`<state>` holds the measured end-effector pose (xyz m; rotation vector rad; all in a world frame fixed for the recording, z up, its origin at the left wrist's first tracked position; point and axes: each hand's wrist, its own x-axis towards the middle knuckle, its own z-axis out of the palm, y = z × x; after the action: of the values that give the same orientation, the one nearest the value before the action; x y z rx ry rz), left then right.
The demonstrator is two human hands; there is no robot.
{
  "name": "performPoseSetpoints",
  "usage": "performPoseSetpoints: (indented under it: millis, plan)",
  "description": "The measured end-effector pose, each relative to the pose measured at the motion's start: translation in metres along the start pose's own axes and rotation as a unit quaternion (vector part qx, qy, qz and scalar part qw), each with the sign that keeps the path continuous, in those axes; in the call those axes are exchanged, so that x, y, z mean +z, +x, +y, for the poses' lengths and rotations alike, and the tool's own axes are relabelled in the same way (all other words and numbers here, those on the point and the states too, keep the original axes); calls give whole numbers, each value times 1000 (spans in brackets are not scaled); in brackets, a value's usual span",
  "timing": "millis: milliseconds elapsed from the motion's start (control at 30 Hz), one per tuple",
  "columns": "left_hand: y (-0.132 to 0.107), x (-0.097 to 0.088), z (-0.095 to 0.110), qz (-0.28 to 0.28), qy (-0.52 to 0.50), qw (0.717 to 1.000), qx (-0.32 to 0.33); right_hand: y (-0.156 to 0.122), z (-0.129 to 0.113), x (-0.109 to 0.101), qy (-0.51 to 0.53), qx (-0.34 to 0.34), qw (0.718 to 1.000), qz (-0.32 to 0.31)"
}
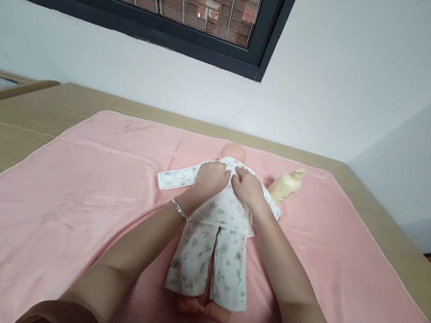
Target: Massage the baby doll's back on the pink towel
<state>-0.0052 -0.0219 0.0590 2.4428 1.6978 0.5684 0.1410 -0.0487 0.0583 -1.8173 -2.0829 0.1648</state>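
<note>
A baby doll lies on its back on a pink towel, head toward the wall, dressed in a white printed top and trousers. Both my hands rest on the doll's chest. My left hand has its fingers curled, pinching the top's fabric near the collar. My right hand does the same on the other side, fingertips close to the left hand's. One empty sleeve of the top lies flat to the left. A silver bracelet circles my left wrist.
A cream-coloured pump bottle lies on its side on the towel just right of the doll. The towel covers a wooden table against a white wall, below a dark-framed window. The table's right edge runs near the corner.
</note>
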Motion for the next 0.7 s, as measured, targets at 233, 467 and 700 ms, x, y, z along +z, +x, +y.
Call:
performPoseSetpoints:
  millis: [233, 467, 700]
  plan:
    - [11, 27, -15, -30, -50, 998, -8, 16, 23, 32, 13, -5, 1000, 24]
    - [0, 34, 2, 21, 2, 1000, -22, 14, 20, 43, 21, -3, 997, 75]
    - [1, 40, 2, 46, 9, 999, -18, 15, 21, 44, 23, -3, 996, 85]
